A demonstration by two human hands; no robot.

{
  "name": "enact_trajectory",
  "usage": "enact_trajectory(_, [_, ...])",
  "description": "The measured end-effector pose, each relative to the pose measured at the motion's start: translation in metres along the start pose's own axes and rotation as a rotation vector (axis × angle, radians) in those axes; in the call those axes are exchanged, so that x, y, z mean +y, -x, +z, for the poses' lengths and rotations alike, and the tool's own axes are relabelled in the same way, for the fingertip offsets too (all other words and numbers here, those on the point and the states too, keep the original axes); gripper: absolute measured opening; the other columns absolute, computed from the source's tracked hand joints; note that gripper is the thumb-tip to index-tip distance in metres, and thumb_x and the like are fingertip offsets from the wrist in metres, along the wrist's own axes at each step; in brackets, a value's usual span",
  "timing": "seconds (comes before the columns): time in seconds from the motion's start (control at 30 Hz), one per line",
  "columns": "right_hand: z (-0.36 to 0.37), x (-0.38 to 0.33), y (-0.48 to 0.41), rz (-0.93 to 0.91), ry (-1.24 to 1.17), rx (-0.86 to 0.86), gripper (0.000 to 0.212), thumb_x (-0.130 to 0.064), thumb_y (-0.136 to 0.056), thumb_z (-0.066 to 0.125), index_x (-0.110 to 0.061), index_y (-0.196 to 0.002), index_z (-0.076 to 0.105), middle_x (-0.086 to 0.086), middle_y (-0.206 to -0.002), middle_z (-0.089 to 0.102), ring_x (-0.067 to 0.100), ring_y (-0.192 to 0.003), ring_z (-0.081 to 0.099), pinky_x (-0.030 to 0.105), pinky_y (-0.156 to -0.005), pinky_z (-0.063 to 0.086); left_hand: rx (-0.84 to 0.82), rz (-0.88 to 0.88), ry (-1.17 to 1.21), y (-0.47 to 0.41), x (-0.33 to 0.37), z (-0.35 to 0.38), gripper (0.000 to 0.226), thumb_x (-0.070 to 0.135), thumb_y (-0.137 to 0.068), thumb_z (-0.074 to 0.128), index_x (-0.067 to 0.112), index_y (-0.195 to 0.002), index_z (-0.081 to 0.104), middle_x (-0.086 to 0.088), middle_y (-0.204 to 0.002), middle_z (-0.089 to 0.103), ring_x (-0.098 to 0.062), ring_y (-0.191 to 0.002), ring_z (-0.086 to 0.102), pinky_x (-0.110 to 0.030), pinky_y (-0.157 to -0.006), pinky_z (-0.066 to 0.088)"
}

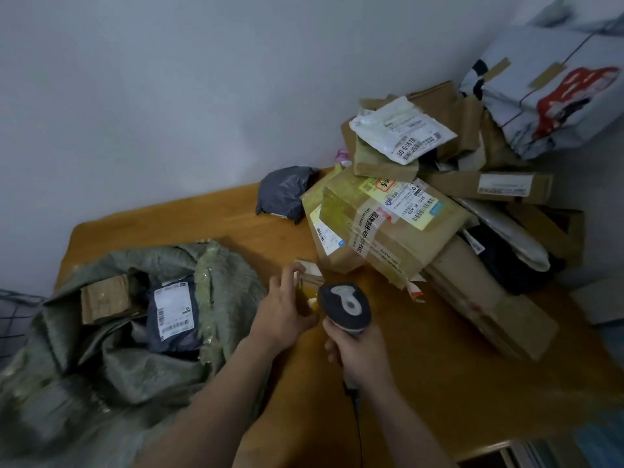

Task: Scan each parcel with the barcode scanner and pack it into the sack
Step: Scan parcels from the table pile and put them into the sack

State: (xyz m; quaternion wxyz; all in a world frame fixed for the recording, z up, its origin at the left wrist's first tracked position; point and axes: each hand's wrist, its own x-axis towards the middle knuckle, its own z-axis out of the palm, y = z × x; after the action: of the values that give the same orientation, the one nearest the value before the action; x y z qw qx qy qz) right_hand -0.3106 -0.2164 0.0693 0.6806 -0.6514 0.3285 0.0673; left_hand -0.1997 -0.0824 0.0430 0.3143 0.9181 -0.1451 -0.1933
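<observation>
My left hand (283, 309) grips a small brown cardboard parcel (309, 278) just above the wooden table (422, 383), at its middle. My right hand (354, 352) holds the dark barcode scanner (344, 307) by its handle, its head right beside the small parcel. The green woven sack (135, 349) lies open at the left. Inside it sit a brown box (104, 298) and a dark mailer with a white label (175, 315).
A pile of cardboard boxes (391, 224) and mailers fills the table's right side, with a white mailer (401, 130) on top. A dark grey poly bag (287, 194) lies at the back. A large printed package (553, 92) leans in the corner. The scanner's cable (358, 427) trails toward me.
</observation>
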Motion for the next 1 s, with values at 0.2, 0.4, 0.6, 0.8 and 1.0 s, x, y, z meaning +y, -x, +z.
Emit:
enact_trajectory(0.2, [0.011, -0.025, 0.021, -0.079, -0.109, 0.014, 0.008, -0.023, -0.090, 0.078, -0.026, -0.091, 0.071, 0.001, -0.091, 0.075, 0.020, -0.089, 0.074, 0.035, -0.071, 0.063, 0.156, -0.036, 0.231, 0.061, 0.017, -0.038, 0.071, 0.042, -0.069, 0.081, 0.030, -0.121, 0.034, 0.006, -0.102, 0.062, -0.013, -0.081, 0.066, -0.035, -0.067, 0.056])
enact_trajectory(0.4, [0.025, -0.033, 0.048, -0.069, -0.283, 0.043, 0.022, -0.017, -0.087, 0.081, -0.032, -0.097, 0.068, -0.009, -0.094, 0.070, 0.016, -0.094, 0.068, 0.047, -0.088, 0.061, 0.178, -0.022, 0.423, 0.106, 0.021, -0.073, 0.057, 0.027, -0.078, 0.081, 0.030, -0.122, 0.045, -0.002, -0.096, 0.071, -0.023, -0.077, 0.072, -0.050, -0.068, 0.062])
enact_trajectory(0.6, [0.045, -0.046, 0.062, -0.050, -0.439, -0.009, 0.049, -0.006, -0.085, 0.081, -0.010, -0.130, 0.064, 0.007, -0.123, 0.068, 0.022, -0.109, 0.066, 0.030, -0.065, 0.063, 0.125, -0.044, 0.476, 0.132, -0.001, -0.101, 0.061, 0.011, -0.081, 0.081, 0.026, -0.124, 0.041, -0.006, -0.109, 0.067, -0.006, -0.082, 0.069, -0.030, -0.071, 0.058])
enact_trajectory(0.8, [0.061, -0.050, 0.075, -0.106, -0.422, -0.058, 0.046, -0.007, -0.086, 0.080, -0.010, -0.129, 0.064, 0.007, -0.121, 0.069, 0.022, -0.110, 0.067, 0.030, -0.067, 0.063, 0.247, -0.167, 0.202, 0.150, -0.015, -0.119, 0.078, 0.048, -0.045, 0.092, 0.036, -0.109, 0.048, 0.007, -0.108, 0.063, -0.013, -0.097, 0.065, -0.038, -0.080, 0.059])
enact_trajectory(1.0, [0.072, -0.060, 0.091, -0.252, -0.383, -0.025, 0.028, -0.007, -0.086, 0.080, -0.019, -0.111, 0.073, -0.003, -0.113, 0.072, 0.018, -0.110, 0.065, 0.038, -0.096, 0.051, 0.257, -0.255, 0.423, 0.168, -0.018, -0.135, 0.065, 0.072, -0.068, 0.077, 0.027, -0.111, 0.058, -0.002, -0.092, 0.072, -0.021, -0.076, 0.072, -0.044, -0.068, 0.060])
